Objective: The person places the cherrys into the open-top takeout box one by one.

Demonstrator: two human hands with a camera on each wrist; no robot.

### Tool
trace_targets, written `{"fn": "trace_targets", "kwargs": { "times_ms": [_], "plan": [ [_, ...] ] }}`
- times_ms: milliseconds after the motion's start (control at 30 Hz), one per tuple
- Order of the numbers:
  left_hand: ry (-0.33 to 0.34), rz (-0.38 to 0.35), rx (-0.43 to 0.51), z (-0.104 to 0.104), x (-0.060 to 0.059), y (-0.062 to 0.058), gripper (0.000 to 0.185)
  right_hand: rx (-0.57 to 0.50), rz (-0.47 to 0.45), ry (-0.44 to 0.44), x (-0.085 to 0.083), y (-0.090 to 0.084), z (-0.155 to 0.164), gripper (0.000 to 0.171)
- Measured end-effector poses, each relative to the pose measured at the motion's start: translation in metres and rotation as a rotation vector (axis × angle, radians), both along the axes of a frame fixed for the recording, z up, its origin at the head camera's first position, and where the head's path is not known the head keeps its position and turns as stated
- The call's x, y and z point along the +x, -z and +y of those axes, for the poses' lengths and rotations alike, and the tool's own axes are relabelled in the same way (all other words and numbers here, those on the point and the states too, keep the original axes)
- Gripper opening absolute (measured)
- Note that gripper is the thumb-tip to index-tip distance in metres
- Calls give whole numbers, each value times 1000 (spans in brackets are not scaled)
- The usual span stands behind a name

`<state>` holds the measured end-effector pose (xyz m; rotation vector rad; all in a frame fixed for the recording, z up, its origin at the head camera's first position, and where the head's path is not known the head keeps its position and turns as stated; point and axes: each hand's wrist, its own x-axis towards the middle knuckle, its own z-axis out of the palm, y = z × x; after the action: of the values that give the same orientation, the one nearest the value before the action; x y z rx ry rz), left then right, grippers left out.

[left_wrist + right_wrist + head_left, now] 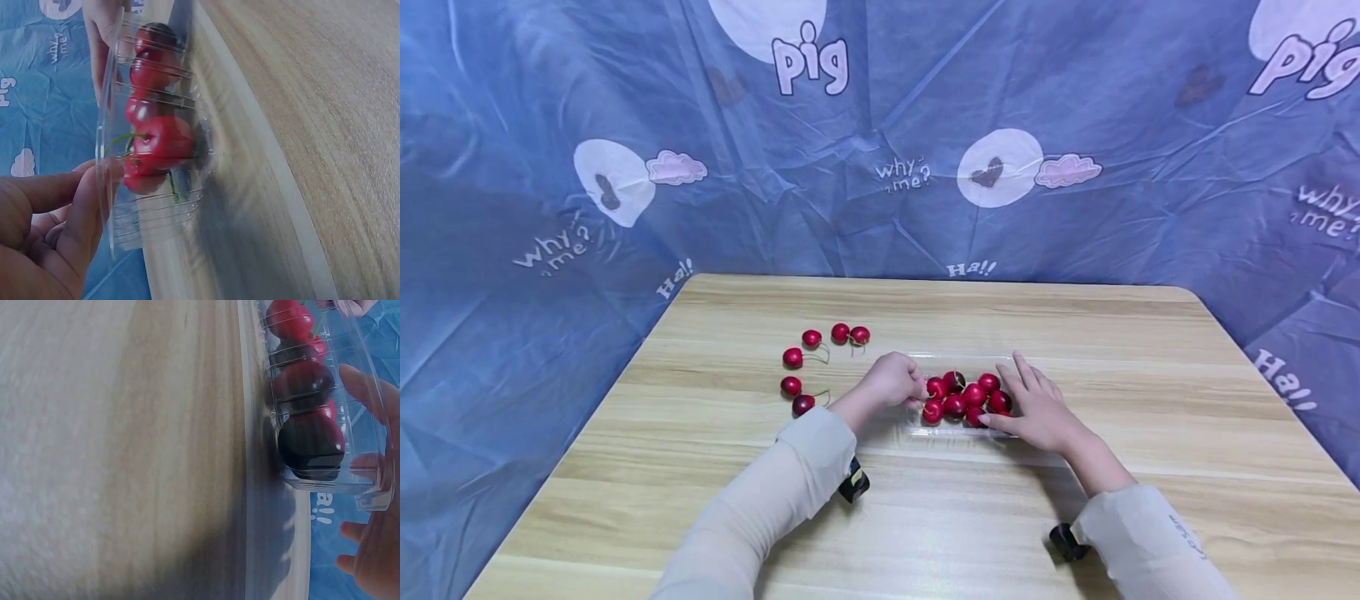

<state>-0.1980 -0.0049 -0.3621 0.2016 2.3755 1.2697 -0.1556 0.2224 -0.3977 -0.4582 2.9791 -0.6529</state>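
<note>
A clear plastic box stands on the table, its floor covered with several dark red cherries. At its left end my left hand reaches over the rim, thumb and forefinger pinched together by a cherry; its stem seems to be between them, partly hidden. Over the right end spreads my right hand, fingers extended along the far side and the thumb dipping inside, close to the cherries. Green stems show through the clear wall in the left wrist view.
Left of the box, several loose cherries with stems lie in a curved line on the wooden table. A blue printed cloth hangs behind the table's far edge. Black wrist cameras sit below both sleeves.
</note>
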Motion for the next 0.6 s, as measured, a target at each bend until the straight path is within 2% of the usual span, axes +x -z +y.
{"fn": "trace_targets", "kwargs": {
  "times_ms": [167, 467, 600],
  "plan": [
    [-6, -32, -3, 1, 1, -1, 10, 2, 0, -1, 0, 1, 0, 86],
    [14, 15, -112, -3, 0, -9, 5, -4, -8, -2, -1, 0, 1, 87],
    [-8, -7, -67, -6, -2, -11, 3, -7, -11, -3, -1, -1, 1, 88]
  ]
}}
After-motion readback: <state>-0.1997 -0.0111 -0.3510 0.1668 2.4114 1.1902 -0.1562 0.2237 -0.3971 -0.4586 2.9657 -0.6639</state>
